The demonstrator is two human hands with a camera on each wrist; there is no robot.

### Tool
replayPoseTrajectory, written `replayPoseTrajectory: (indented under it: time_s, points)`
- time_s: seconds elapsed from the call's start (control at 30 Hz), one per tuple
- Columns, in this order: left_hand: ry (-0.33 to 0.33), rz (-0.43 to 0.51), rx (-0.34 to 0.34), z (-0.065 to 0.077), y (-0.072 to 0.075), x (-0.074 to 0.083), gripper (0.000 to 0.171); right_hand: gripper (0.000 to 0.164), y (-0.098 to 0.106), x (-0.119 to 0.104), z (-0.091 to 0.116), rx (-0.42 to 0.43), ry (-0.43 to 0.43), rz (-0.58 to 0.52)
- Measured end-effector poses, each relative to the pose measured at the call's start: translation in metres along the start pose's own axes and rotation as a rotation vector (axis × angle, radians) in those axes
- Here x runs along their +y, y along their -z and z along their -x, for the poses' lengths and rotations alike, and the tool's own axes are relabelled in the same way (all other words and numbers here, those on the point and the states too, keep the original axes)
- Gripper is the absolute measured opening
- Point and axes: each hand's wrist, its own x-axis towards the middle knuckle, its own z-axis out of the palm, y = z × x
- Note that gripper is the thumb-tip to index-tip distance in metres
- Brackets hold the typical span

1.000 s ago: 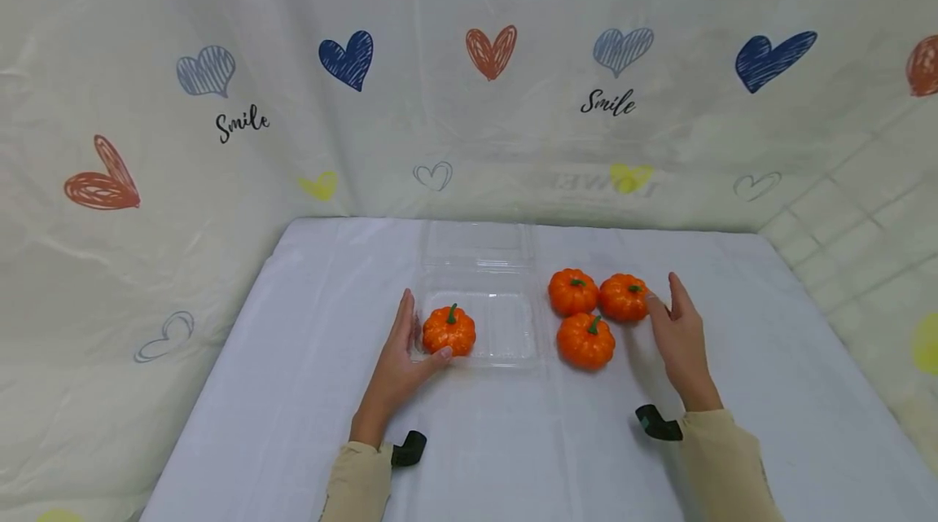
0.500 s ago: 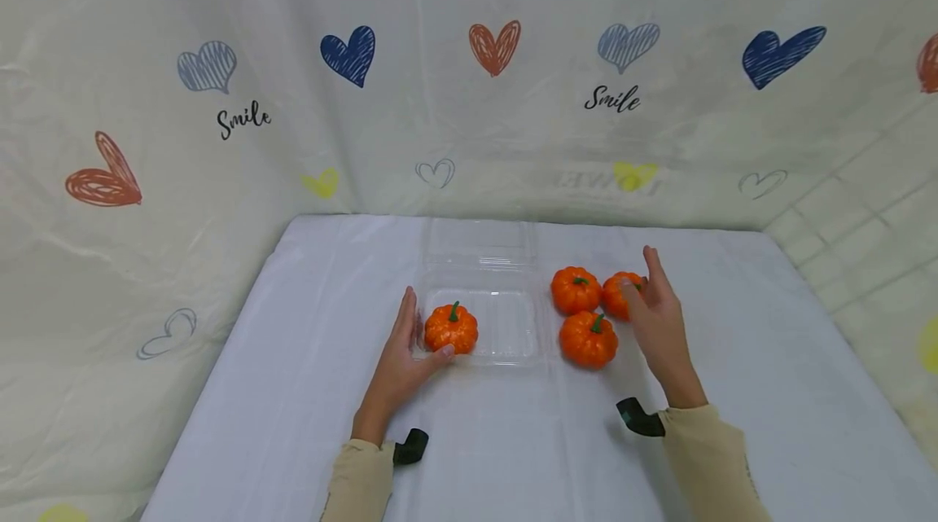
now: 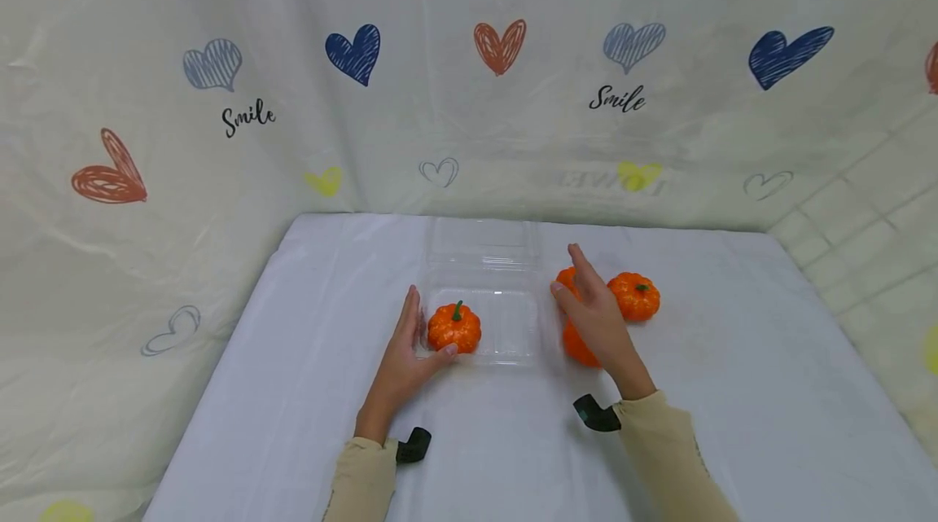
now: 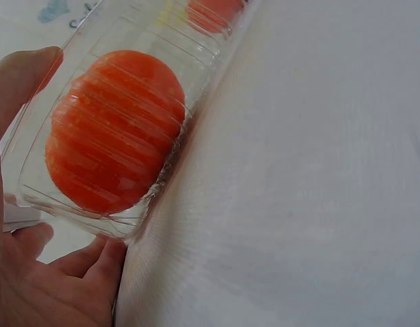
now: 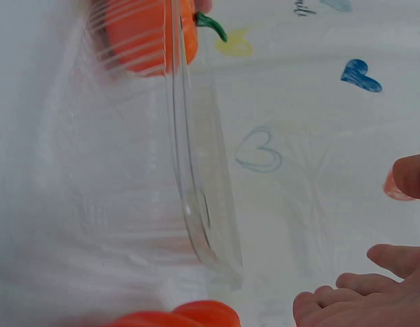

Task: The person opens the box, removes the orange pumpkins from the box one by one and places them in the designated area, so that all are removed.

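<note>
A clear plastic container lies with its lid folded back. Inside, at the left, sits a small orange pumpkin with a green stem. My left hand holds the container's near left corner, thumb over the front rim; the left wrist view shows the pumpkin through its wall. To the right, my right hand hovers over three more pumpkins, fingers extended and holding nothing. It partly hides the back pumpkin and the front pumpkin. The right pumpkin shows fully.
A white cloth covers the table. Behind it hangs a pale curtain printed with hearts and lettering. Each wrist carries a black device, the left device and the right device.
My right hand has moved left, from beside the right pumpkin to above the other two. The left hand stays on the container, and the pumpkins have not visibly moved.
</note>
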Motion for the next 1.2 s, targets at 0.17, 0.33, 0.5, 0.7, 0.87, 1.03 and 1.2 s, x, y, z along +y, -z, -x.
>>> replayPoseTrajectory:
  time_s: [0.17, 0.33, 0.5, 0.7, 0.87, 1.03, 1.2]
  points:
    - [0.009, -0.01, 0.004, 0.0, 0.0, -0.001, 0.118, 0.076, -0.026, 0.001, -0.003, -0.075, 0.016, -0.054]
    - [0.004, -0.014, 0.004, -0.002, 0.0, -0.001, 0.118, 0.077, -0.05, 0.001, -0.004, -0.153, 0.02, -0.068]
    - [0.002, -0.011, 0.003, -0.003, -0.001, 0.0, 0.118, 0.08, -0.067, 0.005, -0.006, -0.254, 0.006, -0.037]
    - [0.005, -0.013, 0.004, -0.003, -0.001, -0.001, 0.117, 0.077, -0.079, 0.008, -0.013, -0.432, 0.006, -0.042]
    - [0.009, 0.004, 0.0, -0.003, 0.0, -0.002, 0.117, 0.078, -0.086, 0.01, -0.019, -0.544, -0.043, -0.082]
    - [0.008, 0.003, 0.0, -0.003, 0.0, -0.003, 0.118, 0.08, -0.087, 0.014, -0.023, -0.602, -0.055, -0.091]
    - [-0.004, 0.012, 0.001, -0.004, 0.0, -0.005, 0.117, 0.082, -0.091, 0.015, -0.025, -0.627, -0.067, -0.021]
